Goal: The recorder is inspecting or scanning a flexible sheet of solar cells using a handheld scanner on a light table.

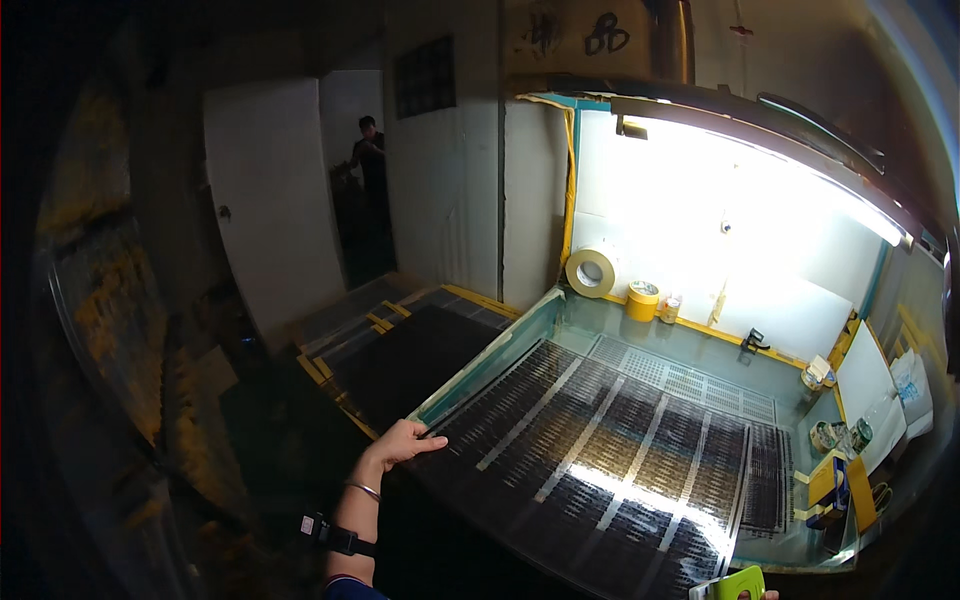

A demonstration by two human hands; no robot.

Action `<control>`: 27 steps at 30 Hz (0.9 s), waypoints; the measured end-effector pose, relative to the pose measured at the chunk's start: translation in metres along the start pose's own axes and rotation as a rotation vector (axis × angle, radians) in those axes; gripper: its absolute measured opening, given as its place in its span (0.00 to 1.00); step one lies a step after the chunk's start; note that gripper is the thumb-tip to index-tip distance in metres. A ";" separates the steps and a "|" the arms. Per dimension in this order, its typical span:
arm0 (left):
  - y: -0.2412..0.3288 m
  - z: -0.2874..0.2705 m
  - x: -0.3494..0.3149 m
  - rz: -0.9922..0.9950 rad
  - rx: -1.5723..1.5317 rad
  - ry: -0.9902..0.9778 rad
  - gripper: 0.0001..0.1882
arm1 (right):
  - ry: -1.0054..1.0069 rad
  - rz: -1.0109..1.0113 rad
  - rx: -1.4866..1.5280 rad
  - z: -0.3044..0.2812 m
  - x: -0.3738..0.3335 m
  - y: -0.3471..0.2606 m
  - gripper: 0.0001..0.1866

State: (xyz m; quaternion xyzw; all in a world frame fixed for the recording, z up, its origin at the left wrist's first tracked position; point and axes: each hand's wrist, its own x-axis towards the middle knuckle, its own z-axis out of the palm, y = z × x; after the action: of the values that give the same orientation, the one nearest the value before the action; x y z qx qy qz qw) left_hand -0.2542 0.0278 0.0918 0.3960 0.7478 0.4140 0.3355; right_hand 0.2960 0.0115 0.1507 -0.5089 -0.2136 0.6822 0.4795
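Observation:
A large dark film sheet [600, 440] with fine printed rows and pale stripes lies over the lit glass-topped table, its near part reaching past the front edge. My left hand [403, 443] is closed on the sheet's left corner, thumb on top and fingers curled under. At the bottom edge of the view, a lime-green tool [741, 583] with a pale flat part rests over the sheet's near right corner. Only a bit of my right hand [771, 595] shows beside it, apparently gripping it; most of that hand is out of view.
Tape rolls [590, 273] and a yellow roll [642, 300] stand along the table's back. A black clip [754, 341], a blue-and-yellow box [826, 490] and scissors [881, 497] lie rightward. A dark framed screen [415, 350] is left. A person [370, 165] stands in the far doorway.

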 end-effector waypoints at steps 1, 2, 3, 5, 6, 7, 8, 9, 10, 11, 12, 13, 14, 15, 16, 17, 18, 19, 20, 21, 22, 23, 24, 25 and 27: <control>0.003 -0.001 -0.001 -0.008 -0.013 -0.005 0.16 | 0.005 -0.002 -0.001 0.000 -0.002 0.001 0.34; -0.001 0.000 0.002 -0.003 -0.016 -0.002 0.16 | 0.008 -0.003 -0.004 -0.001 -0.003 0.003 0.34; -0.009 0.001 0.005 0.051 -0.044 -0.003 0.16 | 0.009 -0.001 -0.006 -0.001 -0.004 0.003 0.34; -0.015 -0.001 0.009 0.079 -0.064 0.002 0.16 | 0.009 0.006 -0.011 -0.003 -0.005 0.003 0.34; -0.015 -0.002 0.011 0.082 -0.061 0.009 0.16 | 0.009 0.010 -0.011 -0.004 -0.004 0.004 0.34; -0.016 -0.002 0.011 0.077 -0.048 0.007 0.16 | 0.010 0.016 -0.010 -0.005 -0.003 0.005 0.34; -0.017 -0.003 0.011 0.071 -0.036 0.004 0.16 | 0.012 0.022 -0.010 -0.005 -0.003 0.006 0.34; -0.017 -0.002 0.011 0.072 -0.034 0.002 0.15 | 0.008 0.024 -0.008 -0.007 -0.002 0.006 0.34; -0.018 -0.003 0.009 0.073 -0.029 0.005 0.15 | 0.003 0.028 -0.005 -0.008 -0.001 0.006 0.34; -0.018 -0.004 0.008 0.092 -0.025 -0.016 0.15 | -0.003 0.029 -0.003 -0.008 0.001 0.005 0.35; -0.017 -0.004 0.007 0.111 -0.022 -0.040 0.14 | -0.006 0.029 0.000 -0.009 0.002 0.005 0.35; -0.015 -0.004 0.003 0.096 -0.029 -0.056 0.13 | -0.006 0.030 0.000 -0.009 0.003 0.006 0.35; -0.014 -0.006 0.001 0.095 -0.026 -0.060 0.13 | -0.008 0.032 0.006 -0.009 0.004 0.006 0.35; -0.013 -0.009 -0.001 0.088 -0.017 -0.082 0.12 | -0.010 0.033 0.007 -0.008 0.006 0.007 0.35; -0.010 -0.011 -0.005 0.081 -0.008 -0.105 0.11 | -0.009 0.031 0.008 -0.008 0.007 0.006 0.35; -0.003 -0.012 -0.010 0.069 -0.010 -0.120 0.11 | -0.010 0.033 0.010 -0.008 0.008 0.006 0.36; -0.007 -0.013 -0.010 0.066 -0.008 -0.119 0.11 | -0.012 0.033 0.013 -0.008 0.009 0.006 0.36; -0.014 -0.017 -0.009 0.060 -0.038 -0.143 0.11 | -0.018 0.036 0.012 -0.008 0.010 0.006 0.36; -0.018 -0.018 -0.008 0.054 -0.067 -0.168 0.11 | -0.018 0.034 0.014 -0.008 0.011 0.006 0.36; -0.013 -0.018 -0.012 0.036 -0.044 -0.180 0.10 | -0.020 0.036 0.017 -0.008 0.012 0.006 0.36; -0.015 -0.019 -0.011 0.035 -0.041 -0.182 0.10 | -0.026 0.037 0.019 -0.008 0.014 0.006 0.36; -0.017 -0.020 -0.010 0.014 -0.046 -0.189 0.11 | -0.026 0.038 0.024 -0.008 0.014 0.007 0.37; -0.019 -0.021 -0.008 -0.009 -0.053 -0.194 0.11 | -0.019 0.040 0.030 -0.010 0.014 0.006 0.37; -0.020 -0.021 -0.007 -0.010 -0.052 -0.194 0.11 | -0.024 0.040 0.027 -0.008 0.014 0.008 0.37; -0.019 -0.020 -0.004 -0.099 -0.181 -0.136 0.15 | -0.027 0.039 0.035 -0.008 0.016 0.008 0.37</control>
State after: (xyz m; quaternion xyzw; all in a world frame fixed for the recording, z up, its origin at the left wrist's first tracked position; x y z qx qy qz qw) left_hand -0.2750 0.0106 0.0842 0.3540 0.7015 0.4348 0.4399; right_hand 0.2994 0.0198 0.1335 -0.4952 -0.1981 0.7018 0.4723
